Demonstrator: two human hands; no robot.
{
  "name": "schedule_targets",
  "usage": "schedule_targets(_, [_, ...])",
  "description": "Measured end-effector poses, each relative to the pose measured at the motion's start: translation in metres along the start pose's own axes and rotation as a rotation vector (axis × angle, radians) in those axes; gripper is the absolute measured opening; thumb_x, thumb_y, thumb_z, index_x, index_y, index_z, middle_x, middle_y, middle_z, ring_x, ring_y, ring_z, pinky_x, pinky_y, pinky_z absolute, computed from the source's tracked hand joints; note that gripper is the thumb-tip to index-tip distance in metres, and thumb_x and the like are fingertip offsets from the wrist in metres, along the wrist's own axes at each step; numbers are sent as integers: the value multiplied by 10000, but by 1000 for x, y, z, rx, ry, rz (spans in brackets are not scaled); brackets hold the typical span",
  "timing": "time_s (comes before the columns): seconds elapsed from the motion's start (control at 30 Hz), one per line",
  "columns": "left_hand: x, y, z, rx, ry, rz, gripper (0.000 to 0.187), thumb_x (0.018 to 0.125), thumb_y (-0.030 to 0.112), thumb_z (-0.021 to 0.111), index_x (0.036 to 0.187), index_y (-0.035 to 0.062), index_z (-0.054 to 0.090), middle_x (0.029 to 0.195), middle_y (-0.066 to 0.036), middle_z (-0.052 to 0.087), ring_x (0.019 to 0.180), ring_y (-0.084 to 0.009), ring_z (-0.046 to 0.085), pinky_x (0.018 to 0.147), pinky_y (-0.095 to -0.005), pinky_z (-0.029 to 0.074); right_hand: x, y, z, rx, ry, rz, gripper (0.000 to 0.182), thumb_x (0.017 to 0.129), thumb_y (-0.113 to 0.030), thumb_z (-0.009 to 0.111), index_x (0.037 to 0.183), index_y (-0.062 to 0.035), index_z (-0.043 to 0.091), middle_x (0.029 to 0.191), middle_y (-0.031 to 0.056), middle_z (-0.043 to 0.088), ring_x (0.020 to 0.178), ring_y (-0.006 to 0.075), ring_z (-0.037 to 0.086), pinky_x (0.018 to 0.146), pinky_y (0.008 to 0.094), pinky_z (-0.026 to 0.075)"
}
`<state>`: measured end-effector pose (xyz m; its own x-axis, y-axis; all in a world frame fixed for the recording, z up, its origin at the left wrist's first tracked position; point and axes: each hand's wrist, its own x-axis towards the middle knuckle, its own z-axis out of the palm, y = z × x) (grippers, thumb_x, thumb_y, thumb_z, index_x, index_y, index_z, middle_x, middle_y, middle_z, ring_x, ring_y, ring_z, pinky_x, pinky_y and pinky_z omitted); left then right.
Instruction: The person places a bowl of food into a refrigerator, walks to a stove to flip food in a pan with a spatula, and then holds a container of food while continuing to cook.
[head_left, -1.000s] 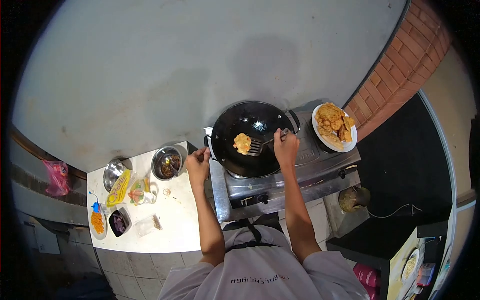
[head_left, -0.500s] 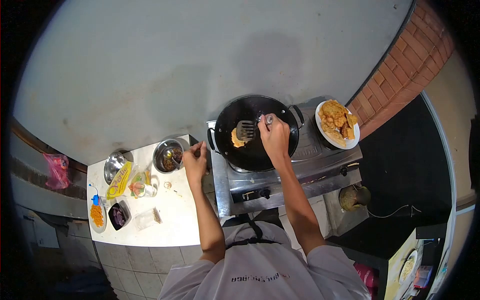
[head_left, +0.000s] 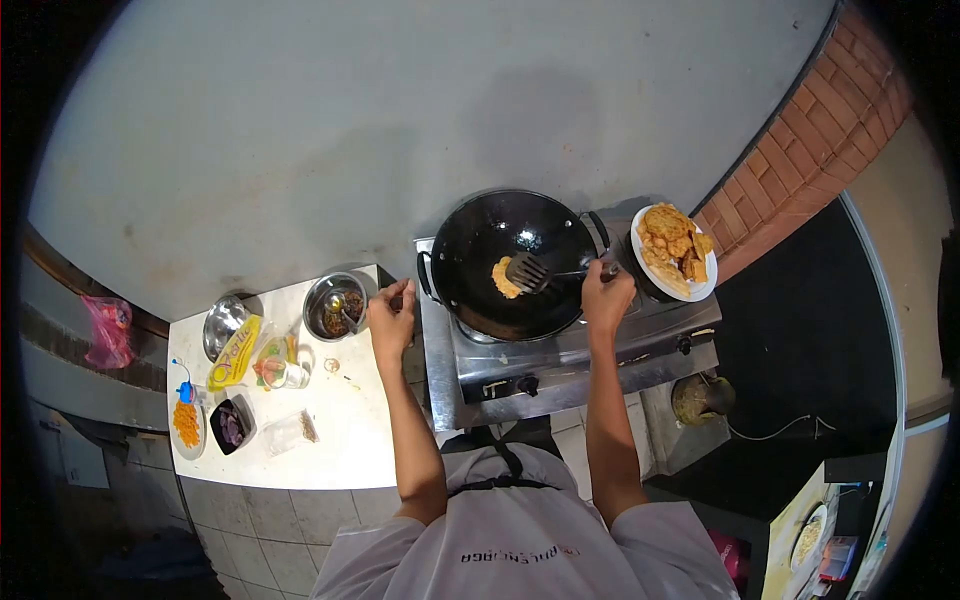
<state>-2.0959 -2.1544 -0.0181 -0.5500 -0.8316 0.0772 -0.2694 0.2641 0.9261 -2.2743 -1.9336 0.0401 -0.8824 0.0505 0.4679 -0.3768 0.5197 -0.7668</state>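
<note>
My right hand (head_left: 607,297) is closed round the handle of a slotted turner (head_left: 527,272), at the right rim of a black wok (head_left: 480,225). The turner's head touches or overlaps a small golden piece of frying batter (head_left: 504,277) inside the wok. My left hand (head_left: 392,314) hovers left of the stove with its fingers curled together; whatever they may hold is hidden. Just left of that hand stands a steel bowl (head_left: 313,322) with a ladle and a dark, speckled mix in it.
A white plate of fried fritters (head_left: 665,240) stands right of the wok on the steel stove (head_left: 600,365). The white table (head_left: 350,440) carries another steel bowl (head_left: 225,325), a yellow packet (head_left: 235,355), a black dish (head_left: 232,425) and a plate of orange pieces (head_left: 187,425).
My right hand has moved right and towards me, drawing the turner along. The batter piece has shifted right across the wok. My left hand has hardly moved.
</note>
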Motion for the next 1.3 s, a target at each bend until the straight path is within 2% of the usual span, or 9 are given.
schedule_targets(0.2, [-2,0,7,-3,15,75,340,871,219,647,1057,-66,645,891,-177,666,747,-198,661,684,-306,513,-13,1,11,121,-245,291,298,844,-163,567,651,63,587,551,198,569,534,294,617,560,404,430])
schedule_targets(0.33, [1,-7,9,20,2,60,359,871,231,647,1078,-62,637,900,-182,659,758,-209,659,685,-309,510,-22,19,26,-25,-165,11,303,867,-177,598,686,66,603,548,157,579,521,253,617,515,383,449])
schedule_targets(0.4, [0,-6,7,-3,-4,52,359,870,232,648,1078,-60,638,898,-182,657,759,-211,658,683,-309,508,-25,25,35,174,-84,-60,265,867,-160,622,744,74,609,563,117,581,506,216,610,427,336,447])
schedule_targets(0.47, [1,-3,5,20,-59,-7,398,879,278,639,1095,-57,632,1018,-206,667,893,-240,665,807,-333,509,-25,27,36,258,-146,14,250,867,-153,628,767,75,610,564,104,571,505,193,605,395,317,435])
schedule_targets(0.7, [-1,5,3,62,-66,-11,390,879,279,639,1093,-47,636,1022,-200,667,912,-239,660,804,-329,508,-26,21,33,412,-363,244,247,837,-129,667,680,31,562,506,51,504,493,98,550,379,265,390])
schedule_targets(0.8, [0,-4,9,1,-25,61,336,872,212,643,1081,-50,641,875,-167,652,736,-200,658,663,-306,508,-24,28,37,216,-265,-117,285,821,-98,666,616,21,508,486,69,473,452,96,458,424,282,358])
schedule_targets(1.0, [1,-2,12,10,-26,81,338,871,224,652,1071,-48,645,854,-149,648,739,-202,663,664,-304,509,-26,37,47,323,-235,-104,239,760,-23,635,595,38,472,487,93,435,471,87,382,457,303,337])
schedule_targets(1.07, [-1,4,9,9,-80,7,417,876,285,646,1094,-69,625,1023,-201,665,899,-227,658,798,-322,507,-24,42,50,316,-231,-97,230,747,-13,627,591,39,465,490,94,437,476,85,392,458,302,340])
schedule_targets(1.3, [0,-2,13,-6,-66,-9,413,878,285,645,1089,-70,629,1009,-197,666,877,-207,653,775,-312,504,-29,43,48,319,-236,-74,223,731,7,608,578,40,448,493,105,436,485,90,401,460,298,343])
